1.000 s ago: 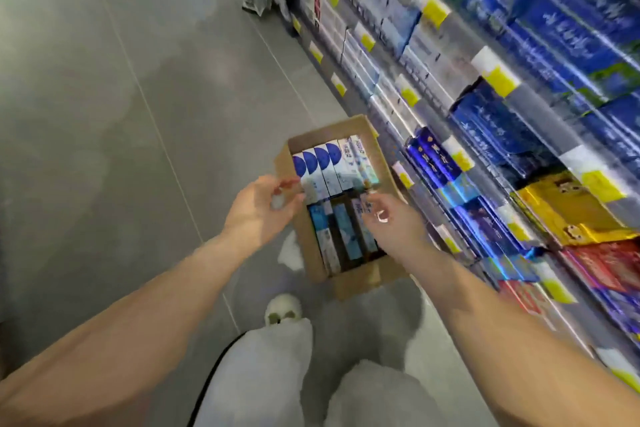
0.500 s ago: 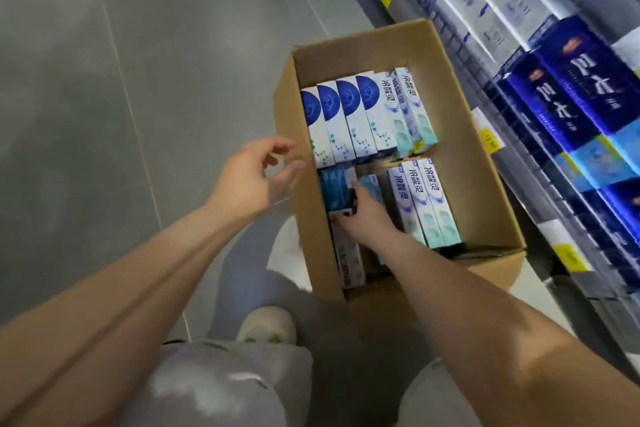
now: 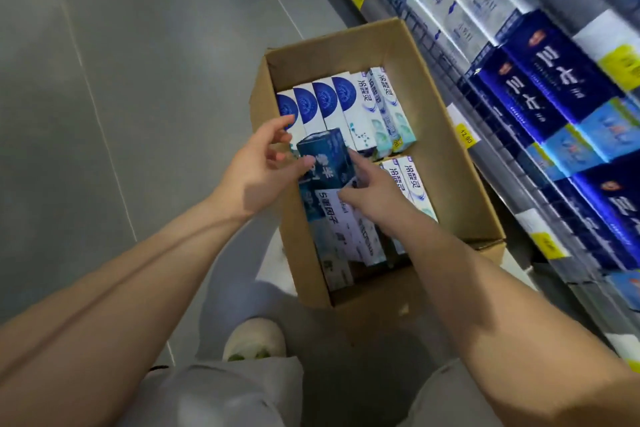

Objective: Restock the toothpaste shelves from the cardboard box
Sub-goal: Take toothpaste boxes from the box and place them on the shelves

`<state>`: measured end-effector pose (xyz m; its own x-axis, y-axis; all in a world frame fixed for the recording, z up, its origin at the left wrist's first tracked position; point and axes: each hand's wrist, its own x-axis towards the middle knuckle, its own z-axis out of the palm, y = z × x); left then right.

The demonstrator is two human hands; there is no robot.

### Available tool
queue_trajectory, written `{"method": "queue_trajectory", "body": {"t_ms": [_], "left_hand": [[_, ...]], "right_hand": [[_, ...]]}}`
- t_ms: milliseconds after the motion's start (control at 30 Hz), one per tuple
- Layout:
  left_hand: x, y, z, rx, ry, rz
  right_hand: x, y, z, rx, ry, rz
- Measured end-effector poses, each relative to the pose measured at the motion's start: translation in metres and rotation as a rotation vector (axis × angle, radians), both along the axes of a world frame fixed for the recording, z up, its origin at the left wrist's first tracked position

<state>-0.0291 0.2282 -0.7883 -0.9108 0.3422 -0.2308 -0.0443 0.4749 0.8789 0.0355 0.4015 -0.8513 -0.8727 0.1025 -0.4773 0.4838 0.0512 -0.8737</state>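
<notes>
An open cardboard box (image 3: 446, 135) stands on the floor beside the toothpaste shelves (image 3: 540, 87). Inside it lie rows of white-and-blue toothpaste cartons (image 3: 349, 107). A dark blue toothpaste carton (image 3: 327, 158) is lifted at its far end above the box's left side. My right hand (image 3: 372, 191) grips this carton from the right and below. My left hand (image 3: 263, 166) is at the carton's left side, fingers spread, thumb touching its face. A white-and-blue carton (image 3: 343, 218) lies just under my right hand.
The shelves on the right hold dark blue (image 3: 540, 87) and white (image 3: 460, 0) toothpaste packs, with yellow price tags (image 3: 465, 135) on the rails. Grey tiled floor (image 3: 138, 62) stretches to the left. My knees and one white shoe (image 3: 254, 340) are below the box.
My right hand has raised the dark blue carton out of the box's left row. My left hand moved from outside the box wall in to the carton. The view came closer.
</notes>
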Motion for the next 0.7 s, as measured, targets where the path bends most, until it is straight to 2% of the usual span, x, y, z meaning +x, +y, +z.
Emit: {"method": "queue_trajectory", "body": {"t_ms": [100,267,333,433,533,600,700], "left_hand": [[-0.006,0.024,0.015,0.126,-0.141,-0.02],[-0.004,0.044,0.039,0.267,-0.25,-0.015],[0.0,0.046,0.048,0.331,-0.282,0.031],[0.007,0.043,0.058,0.383,-0.29,0.072],[0.015,0.036,0.061,0.4,-0.293,0.065],[0.016,0.027,0.062,0.284,-0.168,0.046],[0.011,0.01,0.064,-0.335,0.372,-0.164]], "right_hand": [[-0.004,0.014,0.041,-0.043,0.036,0.126],[0.012,0.035,0.077,0.009,0.052,0.071],[0.029,0.043,0.084,0.127,0.04,0.09],[0.05,0.057,0.076,0.416,0.053,0.139],[0.055,0.06,0.077,0.472,0.039,0.132],[0.051,0.058,0.081,0.534,-0.017,0.14],[0.039,0.054,0.088,0.644,-0.067,0.152]]}}
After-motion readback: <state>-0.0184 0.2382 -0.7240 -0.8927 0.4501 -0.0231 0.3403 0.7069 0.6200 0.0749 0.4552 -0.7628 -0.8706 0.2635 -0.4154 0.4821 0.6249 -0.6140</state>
